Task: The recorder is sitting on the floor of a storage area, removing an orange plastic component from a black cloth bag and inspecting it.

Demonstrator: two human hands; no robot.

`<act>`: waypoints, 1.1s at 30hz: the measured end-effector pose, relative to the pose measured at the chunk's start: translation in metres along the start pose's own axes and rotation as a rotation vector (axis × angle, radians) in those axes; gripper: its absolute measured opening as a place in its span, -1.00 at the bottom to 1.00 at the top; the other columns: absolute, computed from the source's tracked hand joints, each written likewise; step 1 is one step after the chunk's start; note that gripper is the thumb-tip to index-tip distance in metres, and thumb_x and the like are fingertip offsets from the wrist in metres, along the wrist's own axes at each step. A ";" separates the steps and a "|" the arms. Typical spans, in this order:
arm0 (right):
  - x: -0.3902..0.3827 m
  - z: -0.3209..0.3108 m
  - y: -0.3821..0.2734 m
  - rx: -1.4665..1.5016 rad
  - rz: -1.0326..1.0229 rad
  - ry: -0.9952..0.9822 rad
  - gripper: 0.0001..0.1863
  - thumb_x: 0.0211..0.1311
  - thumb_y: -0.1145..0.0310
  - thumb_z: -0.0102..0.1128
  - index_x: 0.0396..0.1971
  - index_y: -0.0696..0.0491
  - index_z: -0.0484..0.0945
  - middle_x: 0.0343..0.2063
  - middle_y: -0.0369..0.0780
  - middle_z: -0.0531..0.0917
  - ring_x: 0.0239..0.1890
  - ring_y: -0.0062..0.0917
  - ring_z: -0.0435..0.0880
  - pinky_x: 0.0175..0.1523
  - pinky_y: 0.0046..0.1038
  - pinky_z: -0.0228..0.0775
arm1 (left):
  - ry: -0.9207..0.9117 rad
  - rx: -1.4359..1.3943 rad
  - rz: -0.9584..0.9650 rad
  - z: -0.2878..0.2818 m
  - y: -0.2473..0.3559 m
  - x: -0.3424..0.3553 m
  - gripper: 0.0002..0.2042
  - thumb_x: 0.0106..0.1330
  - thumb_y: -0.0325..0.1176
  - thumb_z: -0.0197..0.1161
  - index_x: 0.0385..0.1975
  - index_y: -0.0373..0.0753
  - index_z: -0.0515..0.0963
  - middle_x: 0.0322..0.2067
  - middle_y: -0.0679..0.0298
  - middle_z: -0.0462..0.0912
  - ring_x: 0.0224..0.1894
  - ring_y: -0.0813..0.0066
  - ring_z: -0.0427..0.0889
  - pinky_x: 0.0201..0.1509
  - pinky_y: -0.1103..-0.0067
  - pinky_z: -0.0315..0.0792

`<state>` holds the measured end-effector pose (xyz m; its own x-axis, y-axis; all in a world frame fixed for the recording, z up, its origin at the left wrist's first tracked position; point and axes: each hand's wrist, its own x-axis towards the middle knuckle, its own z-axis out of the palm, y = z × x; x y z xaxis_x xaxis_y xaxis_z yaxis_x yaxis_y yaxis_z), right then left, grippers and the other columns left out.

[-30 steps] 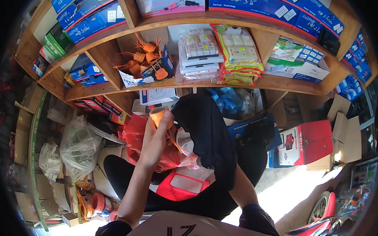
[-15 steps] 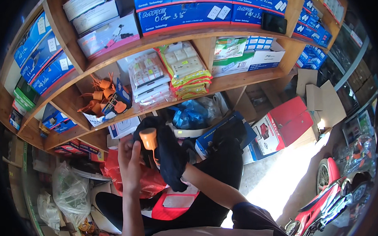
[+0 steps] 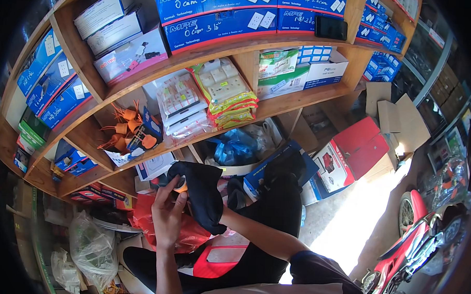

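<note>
Orange socket (image 3: 181, 187): round rim, dark mouth. Your left hand (image 3: 167, 211) pinches it, left of black cloth (image 3: 203, 197); cloth covers your right hand, can't tell its fingers.

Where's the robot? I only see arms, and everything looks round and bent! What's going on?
There's no robot here, just a person. A camera on their head looks down, and its very wide lens makes straight things look bent.

The left hand has its fingers around a small orange piece, shaped like a little cup. Beside it is a black cloth. The right forearm goes to that cloth, which hides the right hand, so we can't see its grip.

In front is a wooden shelf. It holds blue boxes, plastic-wrapped packs and more orange pieces with wires. Lower down is a red plastic bag, near the person's lap.
</note>
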<state>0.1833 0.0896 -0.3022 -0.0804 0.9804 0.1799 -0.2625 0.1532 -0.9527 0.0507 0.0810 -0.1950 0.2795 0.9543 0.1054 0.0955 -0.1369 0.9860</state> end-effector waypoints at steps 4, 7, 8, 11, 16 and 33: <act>-0.002 -0.003 0.000 0.000 0.004 0.020 -0.65 0.46 0.20 0.12 0.09 0.07 0.46 -0.07 -0.25 0.53 0.00 -0.48 0.51 0.15 -0.37 0.38 | -0.015 0.089 0.076 -0.003 -0.006 0.002 -0.69 0.39 -0.43 0.35 0.09 -0.37 0.62 -0.28 0.37 0.59 -0.25 0.69 0.54 -0.15 0.72 0.38; -0.003 0.001 0.004 0.009 0.015 0.024 -0.66 0.46 0.20 0.12 0.08 0.07 0.46 -0.09 -0.25 0.53 -0.02 -0.49 0.51 0.13 -0.38 0.38 | 0.016 0.278 0.102 -0.010 -0.007 0.006 -0.78 0.27 -0.52 0.42 -0.09 -0.34 0.70 -0.39 0.38 0.51 -0.29 0.67 0.49 -0.26 0.64 0.34; -0.003 0.003 0.005 0.015 0.018 0.023 -0.67 0.46 0.20 0.12 0.07 0.07 0.46 -0.10 -0.25 0.53 -0.02 -0.50 0.51 0.13 -0.38 0.38 | 0.024 0.266 0.095 -0.011 -0.007 0.006 -0.80 0.27 -0.53 0.41 -0.12 -0.35 0.70 -0.43 0.36 0.51 -0.34 0.66 0.46 -0.30 0.62 0.32; 0.002 0.009 0.005 0.029 0.008 0.041 -0.67 0.46 0.20 0.12 0.06 0.07 0.47 -0.12 -0.25 0.53 -0.04 -0.50 0.51 0.11 -0.39 0.38 | 0.102 0.375 0.085 -0.008 -0.003 0.006 -0.87 0.27 -0.55 0.37 -0.21 -0.37 0.70 -0.55 0.29 0.54 -0.49 0.63 0.43 -0.39 0.57 0.30; 0.008 0.005 0.003 0.016 -0.004 0.051 -0.69 0.46 0.20 0.12 0.03 0.07 0.47 -0.15 -0.26 0.53 -0.07 -0.52 0.52 0.09 -0.40 0.39 | 0.144 0.425 0.190 0.009 0.009 0.003 -0.91 0.35 -0.58 0.21 -0.27 -0.44 0.63 -0.58 0.06 0.63 -0.59 0.46 0.60 -0.46 0.49 0.42; 0.011 0.004 -0.003 -0.034 -0.054 0.113 -0.73 0.47 0.19 0.12 -0.04 0.07 0.49 -0.25 -0.28 0.53 -0.18 -0.57 0.53 0.01 -0.45 0.41 | 0.082 0.658 0.238 0.013 -0.030 0.013 -0.57 0.29 -0.61 0.09 0.19 -0.36 0.39 -0.50 -0.16 0.61 -0.42 -0.19 0.64 -0.33 0.06 0.42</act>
<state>0.1790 0.0996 -0.2968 0.0426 0.9779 0.2045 -0.2307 0.2088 -0.9504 0.0636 0.0945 -0.2246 0.2941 0.8918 0.3439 0.6058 -0.4522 0.6546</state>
